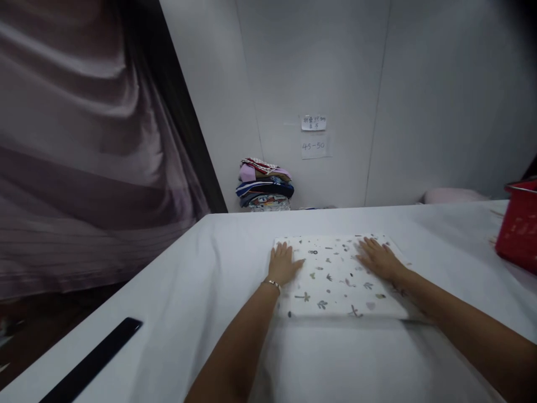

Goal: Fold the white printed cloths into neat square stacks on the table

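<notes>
A white cloth (pixel 335 280) printed with small plants and shapes lies folded into a flat rectangle on the white-covered table. My left hand (pixel 283 265) rests on its left edge, palm down, with the fingers spread and a bracelet at the wrist. Near the far right corner of the cloth, my right hand (pixel 380 260) also lies flat with its fingers stretched out. Neither hand grips the fabric. My right forearm hides part of the cloth's right side.
A red basket (pixel 518 226) stands at the table's right edge. One long black strip (pixel 92 361) lies at the front left of the white table (pixel 176 280). Beyond the far edge, folded clothes (pixel 266 187) are stacked against the wall. A draped curtain (pixel 84 157) hangs at left.
</notes>
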A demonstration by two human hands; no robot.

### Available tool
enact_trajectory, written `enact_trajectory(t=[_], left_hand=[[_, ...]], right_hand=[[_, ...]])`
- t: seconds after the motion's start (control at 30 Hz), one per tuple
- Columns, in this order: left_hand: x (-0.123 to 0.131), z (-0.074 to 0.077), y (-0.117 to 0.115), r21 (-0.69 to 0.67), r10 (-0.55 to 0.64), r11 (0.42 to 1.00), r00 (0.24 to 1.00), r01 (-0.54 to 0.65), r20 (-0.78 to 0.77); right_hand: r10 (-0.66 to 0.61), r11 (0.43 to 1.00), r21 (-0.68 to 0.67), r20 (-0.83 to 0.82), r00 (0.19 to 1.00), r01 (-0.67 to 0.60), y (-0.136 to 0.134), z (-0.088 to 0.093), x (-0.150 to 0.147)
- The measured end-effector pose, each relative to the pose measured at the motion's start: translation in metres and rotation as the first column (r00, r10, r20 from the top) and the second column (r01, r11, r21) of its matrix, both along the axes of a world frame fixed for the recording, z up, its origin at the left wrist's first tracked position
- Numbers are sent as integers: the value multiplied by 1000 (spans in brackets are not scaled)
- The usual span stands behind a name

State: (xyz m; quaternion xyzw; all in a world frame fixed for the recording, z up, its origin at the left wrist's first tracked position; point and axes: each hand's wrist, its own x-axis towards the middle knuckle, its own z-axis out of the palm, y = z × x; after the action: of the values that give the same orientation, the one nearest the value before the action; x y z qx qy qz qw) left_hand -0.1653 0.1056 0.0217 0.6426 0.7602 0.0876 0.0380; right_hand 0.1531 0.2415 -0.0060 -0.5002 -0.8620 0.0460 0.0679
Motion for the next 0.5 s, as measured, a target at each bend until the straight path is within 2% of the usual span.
enact_trajectory(t=[0.1, 0.2, 0.27, 0.37, 0.5], left_hand=[[-13, -20, 8, -34, 60, 998, 998, -59, 16], [-17, -29, 6, -9, 47, 999, 999, -46, 16], [-17, -27, 6, -26, 48, 999, 998, -47, 27], [-13, -13, 17, -82, 76, 994, 996, -72, 49], [-11, -2, 42, -5, 1, 1000, 1000, -1, 4]], right_hand=[[-127, 991, -28, 19, 992, 127, 24, -17, 16], [-163, 986, -24, 14, 987, 163, 33, -29, 31], [-168, 985, -23, 32, 985, 169, 32, -28, 31], [-160, 987, -8, 83, 984, 162, 31, -17, 16], [-69, 997, 46, 63, 996, 66, 39, -5, -12]])
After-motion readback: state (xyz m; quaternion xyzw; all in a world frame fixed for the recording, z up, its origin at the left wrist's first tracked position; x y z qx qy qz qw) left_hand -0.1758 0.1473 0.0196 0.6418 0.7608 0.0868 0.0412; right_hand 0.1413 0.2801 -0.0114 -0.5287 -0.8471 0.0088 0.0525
